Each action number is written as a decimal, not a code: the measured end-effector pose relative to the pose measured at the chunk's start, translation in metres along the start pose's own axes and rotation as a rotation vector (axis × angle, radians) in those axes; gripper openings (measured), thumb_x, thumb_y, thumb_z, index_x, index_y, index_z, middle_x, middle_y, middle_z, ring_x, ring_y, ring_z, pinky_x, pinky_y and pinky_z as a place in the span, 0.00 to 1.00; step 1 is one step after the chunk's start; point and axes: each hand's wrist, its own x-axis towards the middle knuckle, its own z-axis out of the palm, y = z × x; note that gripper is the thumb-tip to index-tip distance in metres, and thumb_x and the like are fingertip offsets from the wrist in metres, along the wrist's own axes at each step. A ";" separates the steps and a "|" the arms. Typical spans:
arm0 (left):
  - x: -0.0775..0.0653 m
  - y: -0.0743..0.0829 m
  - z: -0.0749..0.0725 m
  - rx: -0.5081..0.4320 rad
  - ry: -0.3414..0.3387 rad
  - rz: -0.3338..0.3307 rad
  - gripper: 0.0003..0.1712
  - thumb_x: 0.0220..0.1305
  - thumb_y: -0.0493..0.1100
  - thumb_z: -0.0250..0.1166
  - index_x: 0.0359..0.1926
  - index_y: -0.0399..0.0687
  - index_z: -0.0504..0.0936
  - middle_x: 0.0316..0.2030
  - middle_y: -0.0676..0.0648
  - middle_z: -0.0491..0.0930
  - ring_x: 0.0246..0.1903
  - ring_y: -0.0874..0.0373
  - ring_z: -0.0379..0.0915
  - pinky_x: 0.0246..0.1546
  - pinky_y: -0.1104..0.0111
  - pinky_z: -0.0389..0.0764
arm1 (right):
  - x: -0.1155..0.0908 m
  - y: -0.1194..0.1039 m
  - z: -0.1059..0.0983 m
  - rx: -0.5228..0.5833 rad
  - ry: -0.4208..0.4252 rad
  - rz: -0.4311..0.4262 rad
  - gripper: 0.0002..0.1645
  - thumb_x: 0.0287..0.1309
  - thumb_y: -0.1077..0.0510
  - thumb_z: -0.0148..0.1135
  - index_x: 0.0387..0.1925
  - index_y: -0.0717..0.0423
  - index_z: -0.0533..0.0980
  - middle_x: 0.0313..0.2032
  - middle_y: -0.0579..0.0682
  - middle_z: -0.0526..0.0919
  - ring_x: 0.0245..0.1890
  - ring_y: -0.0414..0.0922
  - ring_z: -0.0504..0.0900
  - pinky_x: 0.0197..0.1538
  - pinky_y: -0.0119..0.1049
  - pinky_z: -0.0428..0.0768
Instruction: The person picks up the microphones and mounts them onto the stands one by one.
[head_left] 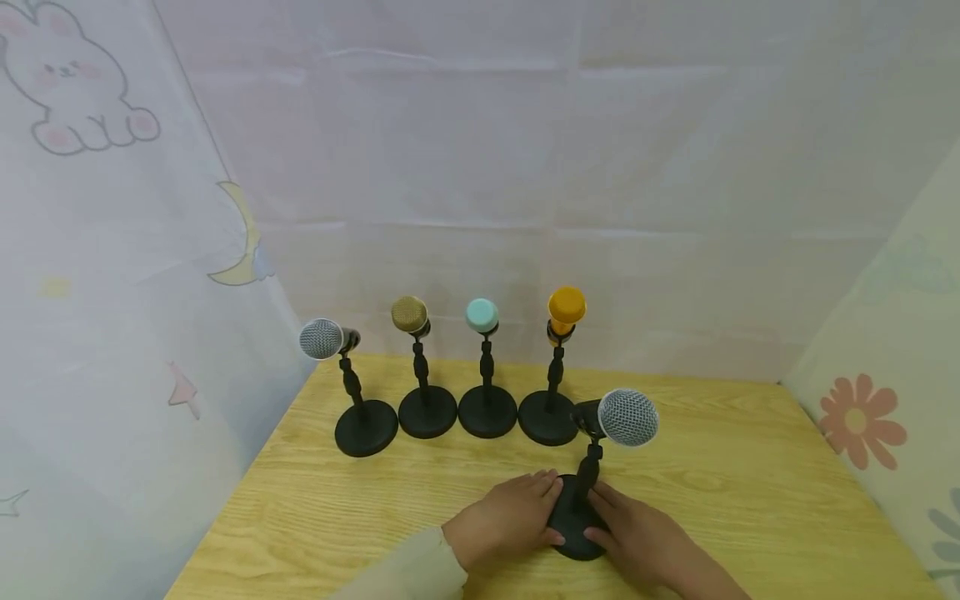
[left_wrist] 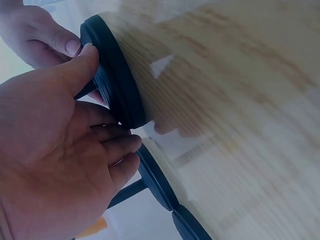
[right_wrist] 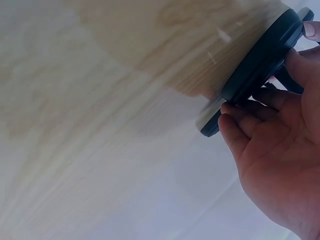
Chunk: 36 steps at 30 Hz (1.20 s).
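A silver-mesh microphone (head_left: pixel 628 417) sits tilted on a black desk stand with a round base (head_left: pixel 577 537), toward the front right of the table. My left hand (head_left: pixel 517 512) grips the left edge of that base, thumb near the front and fingers further back. On the opposite edge, my right hand (head_left: pixel 641 533) holds the base between thumb and fingers, close to the upright post. In the left wrist view the thumb lies on the top of the base (left_wrist: pixel 117 75). The right wrist view shows fingertips at the rim of the base (right_wrist: pixel 262 55).
Behind stands a row of microphones on similar black stands: silver (head_left: pixel 321 339), gold (head_left: pixel 409 314), mint (head_left: pixel 482 315) and orange (head_left: pixel 567 306). Their bases are close together on the wooden table (head_left: pixel 720 483). Pale printed cloth (head_left: pixel 480 158) hangs around the back and sides.
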 end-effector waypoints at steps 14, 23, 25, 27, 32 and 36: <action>0.026 0.008 -0.008 0.079 0.042 -0.006 0.45 0.70 0.71 0.49 0.77 0.50 0.62 0.76 0.52 0.60 0.74 0.63 0.57 0.70 0.72 0.64 | 0.003 0.020 -0.006 0.045 -0.021 0.093 0.38 0.71 0.40 0.58 0.67 0.66 0.72 0.68 0.63 0.71 0.64 0.62 0.75 0.62 0.60 0.74; 0.051 0.014 -0.014 0.173 0.033 -0.019 0.46 0.69 0.73 0.47 0.77 0.51 0.62 0.76 0.53 0.60 0.74 0.64 0.57 0.71 0.73 0.62 | 0.008 0.040 -0.012 0.078 -0.032 0.110 0.37 0.71 0.42 0.58 0.67 0.68 0.71 0.68 0.67 0.71 0.64 0.65 0.75 0.62 0.61 0.74; 0.059 0.016 -0.015 0.193 0.021 -0.042 0.47 0.67 0.75 0.47 0.77 0.52 0.62 0.75 0.55 0.60 0.73 0.65 0.57 0.71 0.74 0.61 | 0.010 0.045 -0.013 0.082 -0.042 0.113 0.38 0.72 0.42 0.58 0.67 0.69 0.71 0.67 0.68 0.70 0.64 0.66 0.74 0.61 0.62 0.74; 0.067 0.019 -0.015 0.223 0.015 -0.062 0.48 0.66 0.76 0.46 0.77 0.54 0.62 0.75 0.56 0.60 0.73 0.65 0.57 0.71 0.74 0.61 | 0.012 0.050 -0.015 0.091 -0.050 0.125 0.38 0.72 0.42 0.57 0.67 0.70 0.70 0.68 0.69 0.70 0.64 0.67 0.74 0.62 0.62 0.73; 0.085 0.026 -0.015 0.346 0.016 -0.094 0.50 0.64 0.80 0.42 0.77 0.57 0.62 0.74 0.58 0.62 0.72 0.67 0.58 0.71 0.75 0.59 | 0.016 0.063 -0.019 0.097 -0.038 0.104 0.38 0.73 0.44 0.56 0.67 0.73 0.69 0.67 0.72 0.68 0.64 0.70 0.72 0.62 0.63 0.73; 0.100 0.031 -0.017 0.424 0.004 -0.144 0.50 0.63 0.81 0.40 0.77 0.61 0.62 0.70 0.62 0.64 0.69 0.69 0.60 0.70 0.78 0.58 | 0.020 0.073 -0.021 0.100 -0.016 0.090 0.38 0.74 0.45 0.55 0.66 0.75 0.68 0.67 0.75 0.67 0.63 0.71 0.72 0.62 0.64 0.72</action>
